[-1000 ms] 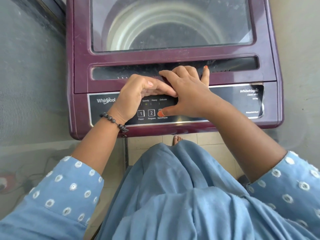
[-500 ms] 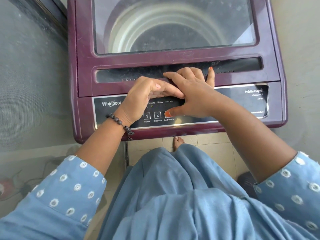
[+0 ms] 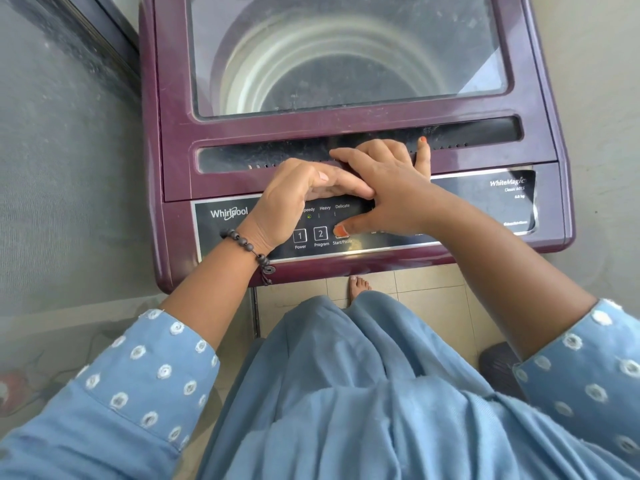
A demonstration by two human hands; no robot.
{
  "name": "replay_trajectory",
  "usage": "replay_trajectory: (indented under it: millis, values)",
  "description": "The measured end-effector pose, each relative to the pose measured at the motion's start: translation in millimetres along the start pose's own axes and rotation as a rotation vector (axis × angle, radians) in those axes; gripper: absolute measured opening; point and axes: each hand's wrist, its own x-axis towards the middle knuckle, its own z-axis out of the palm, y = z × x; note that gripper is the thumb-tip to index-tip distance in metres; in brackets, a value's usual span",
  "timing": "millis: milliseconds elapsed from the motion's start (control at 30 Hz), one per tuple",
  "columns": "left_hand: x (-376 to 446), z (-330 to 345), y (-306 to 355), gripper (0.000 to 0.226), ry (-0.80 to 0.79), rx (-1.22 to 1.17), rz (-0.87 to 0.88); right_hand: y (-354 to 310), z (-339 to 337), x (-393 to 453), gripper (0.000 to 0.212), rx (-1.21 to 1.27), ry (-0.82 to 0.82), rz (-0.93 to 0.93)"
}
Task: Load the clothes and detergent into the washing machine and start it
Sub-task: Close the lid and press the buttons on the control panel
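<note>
Washing machine (image 3: 346,181): it stands right in front of me on the tiled floor (image 3: 426,296), lid (image 3: 346,64) down, drum seen through the lid glass; I cannot tell through the dusty glass whether clothes lie inside.
Control panel (image 3: 485,202): dark strip along the near edge, with Power (image 3: 300,236), Program (image 3: 320,233) and Start/Pause (image 3: 341,231) side by side.
My right hand (image 3: 391,195): thumb stretched down with its tip on Start/Pause, little finger straight up toward the lid's handle slot (image 3: 478,133), the other fingers bent over the lid's front edge; it holds nothing.
My left hand (image 3: 294,202): rests loosely on the panel just left of the right hand, fingers curled under and touching the right hand's side, thumb pointing right; it grips nothing.
Indicator: a small green light shows under Speedy (image 3: 308,209); Heavy and Delicate look dark.
Step in hand: as I judge it, starting the wash, the last step.
Doing it well: I should press straight down with the pad of my thumb, squarely on that one key, and keep it off Program beside it. My bent fingers on the lid edge steady the push.
Check: I should look for a change in the lights or listen for water.
Risk: a glancing touch may not register, and a double press could pause the cycle.
</note>
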Motion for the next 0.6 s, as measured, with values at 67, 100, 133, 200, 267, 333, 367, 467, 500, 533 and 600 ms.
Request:
replay_trajectory:
  millis: [67, 100, 133, 200, 267, 333, 367, 467, 500, 533, 600]
  values:
    - [0, 1, 0, 0.053, 0.012, 0.008, 0.001, 1, 0, -1, 0.101, 0.017, 0.006, -0.012]
    - [0, 1, 0, 0.053, 0.017, 0.011, 0.004, 2, 1, -2, 0.101, 0.024, 0.006, -0.015]
    - [0, 1, 0, 0.053, 0.021, 0.010, 0.006, 2, 1, -2, 0.101, 0.028, 0.006, -0.017]
    - [0, 2, 1, 0.052, 0.023, 0.007, 0.011, 3, 0, -2, 0.101, 0.027, 0.008, -0.019]
    - [-2, 1, 2, 0.052, 0.020, 0.007, 0.016, 1, -2, -2, 0.101, 0.019, 0.007, -0.022]
    - [-5, 1, 2, 0.053, 0.021, 0.019, 0.022, -1, -4, -3, 0.100, 0.020, 0.009, -0.024]
    - [-6, 1, 2, 0.053, 0.024, 0.029, 0.026, -2, -4, -4, 0.100, 0.017, 0.013, -0.026]
    - [-8, 2, 2, 0.054, 0.034, 0.045, 0.036, -2, -3, -8, 0.097, 0.000, 0.043, -0.032]
    - [-8, 3, 3, 0.053, 0.038, 0.047, 0.040, -2, -1, -9, 0.096, 0.003, 0.058, -0.033]
    - [-9, 4, 3, 0.053, 0.042, 0.046, 0.043, -2, 1, -10, 0.095, 0.009, 0.072, -0.036]
    - [-10, 5, 3, 0.052, 0.049, 0.052, 0.050, -2, 5, -11, 0.092, 0.021, 0.107, -0.041]
